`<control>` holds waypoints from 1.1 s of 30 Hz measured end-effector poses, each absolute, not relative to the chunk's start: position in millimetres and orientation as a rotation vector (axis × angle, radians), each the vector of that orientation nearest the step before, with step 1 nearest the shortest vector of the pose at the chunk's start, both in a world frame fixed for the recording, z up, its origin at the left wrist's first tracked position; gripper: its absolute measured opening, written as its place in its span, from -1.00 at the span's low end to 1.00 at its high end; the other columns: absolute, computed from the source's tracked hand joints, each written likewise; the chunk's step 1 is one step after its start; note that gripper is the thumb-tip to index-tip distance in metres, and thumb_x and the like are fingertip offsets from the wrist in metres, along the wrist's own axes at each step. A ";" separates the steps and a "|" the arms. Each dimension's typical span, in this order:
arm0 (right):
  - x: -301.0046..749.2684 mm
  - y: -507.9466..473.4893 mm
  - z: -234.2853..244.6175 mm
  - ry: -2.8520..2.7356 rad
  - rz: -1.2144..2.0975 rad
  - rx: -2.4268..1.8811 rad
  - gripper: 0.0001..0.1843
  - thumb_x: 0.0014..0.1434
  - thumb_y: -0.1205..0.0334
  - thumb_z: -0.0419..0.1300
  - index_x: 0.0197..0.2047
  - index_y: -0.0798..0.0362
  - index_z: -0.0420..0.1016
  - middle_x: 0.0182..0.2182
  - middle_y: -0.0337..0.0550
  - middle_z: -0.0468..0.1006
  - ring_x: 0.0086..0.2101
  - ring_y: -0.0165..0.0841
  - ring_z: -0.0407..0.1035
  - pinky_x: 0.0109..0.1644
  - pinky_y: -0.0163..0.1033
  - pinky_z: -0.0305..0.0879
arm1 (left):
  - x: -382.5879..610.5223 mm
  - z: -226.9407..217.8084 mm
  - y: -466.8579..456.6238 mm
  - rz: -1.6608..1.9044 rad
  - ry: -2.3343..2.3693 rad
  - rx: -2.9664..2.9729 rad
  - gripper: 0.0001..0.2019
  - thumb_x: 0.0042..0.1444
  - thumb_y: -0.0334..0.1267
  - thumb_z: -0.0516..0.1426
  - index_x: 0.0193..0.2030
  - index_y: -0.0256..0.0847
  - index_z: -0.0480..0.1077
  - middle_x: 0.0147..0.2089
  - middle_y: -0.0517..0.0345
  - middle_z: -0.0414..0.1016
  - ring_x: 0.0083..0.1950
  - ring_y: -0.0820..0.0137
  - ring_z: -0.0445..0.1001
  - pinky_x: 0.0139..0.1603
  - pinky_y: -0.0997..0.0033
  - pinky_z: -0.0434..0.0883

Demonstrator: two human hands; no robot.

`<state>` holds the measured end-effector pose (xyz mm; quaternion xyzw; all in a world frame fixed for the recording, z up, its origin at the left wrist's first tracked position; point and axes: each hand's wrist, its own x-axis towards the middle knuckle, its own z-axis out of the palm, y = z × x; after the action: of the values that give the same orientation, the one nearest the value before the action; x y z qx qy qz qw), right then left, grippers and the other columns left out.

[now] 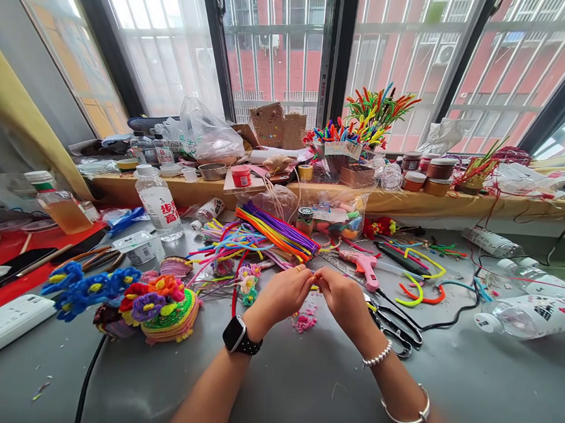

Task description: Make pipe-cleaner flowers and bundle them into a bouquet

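My left hand (280, 296) and my right hand (343, 302) meet fingertip to fingertip above the grey table, both with fingers pinched. Whatever is between the fingertips is too small or hidden to make out; a bit of yellow shows just beneath them. Behind my hands lies a bundle of purple, orange and yellow pipe cleaners (281, 230). Pink fluffy clippings (306, 320) are on the table between my wrists. Beyond my right hand rests a pink glue gun (362, 265), and black-handled scissors (394, 325) lie beside my right wrist.
Pipe-cleaner flowers (149, 305) in a round green and yellow base stand at left, near a white power strip (11, 327). Plastic bottles lie at right, including a large one (532, 318). Along the windowsill (193, 191) are jars, bags and a pot of colourful stems (337, 152).
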<state>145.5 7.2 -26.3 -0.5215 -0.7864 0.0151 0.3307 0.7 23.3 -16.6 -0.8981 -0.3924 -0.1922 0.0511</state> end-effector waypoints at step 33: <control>157.4 9.7 -11.4 -1.854 0.809 -1.010 -0.78 0.12 0.14 -0.02 -0.32 0.10 0.33 -0.51 -0.23 0.36 -0.50 -0.45 0.21 -0.47 -0.39 0.12 | 1.1 -1.0 17.9 -1.172 -1.488 -3.037 -0.67 0.15 -0.17 -0.24 -0.54 -0.23 0.12 -0.57 0.29 0.14 -0.52 0.54 0.14 -0.47 0.53 0.11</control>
<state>157.4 9.7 -11.4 -0.4041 -0.7419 0.3235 0.4263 1.1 17.9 -1.0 -0.8283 -0.4058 -0.3195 -0.2172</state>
